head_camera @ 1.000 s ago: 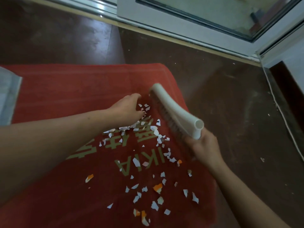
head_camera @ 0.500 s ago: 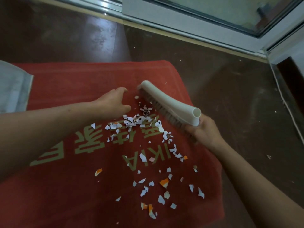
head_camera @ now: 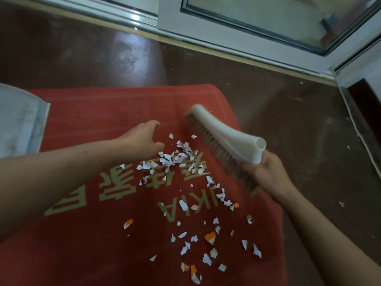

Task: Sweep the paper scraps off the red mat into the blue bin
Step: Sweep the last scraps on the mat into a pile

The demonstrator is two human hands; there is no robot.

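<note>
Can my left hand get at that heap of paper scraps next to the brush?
Probably yes: the left hand is open, empty and right beside the heap of paper scraps, with nothing between.

one red mat (head_camera: 103, 112), one white brush (head_camera: 222, 137), two hands: left hand (head_camera: 142, 139), right hand (head_camera: 266, 174); paper scraps (head_camera: 167, 162) several dozen.
</note>
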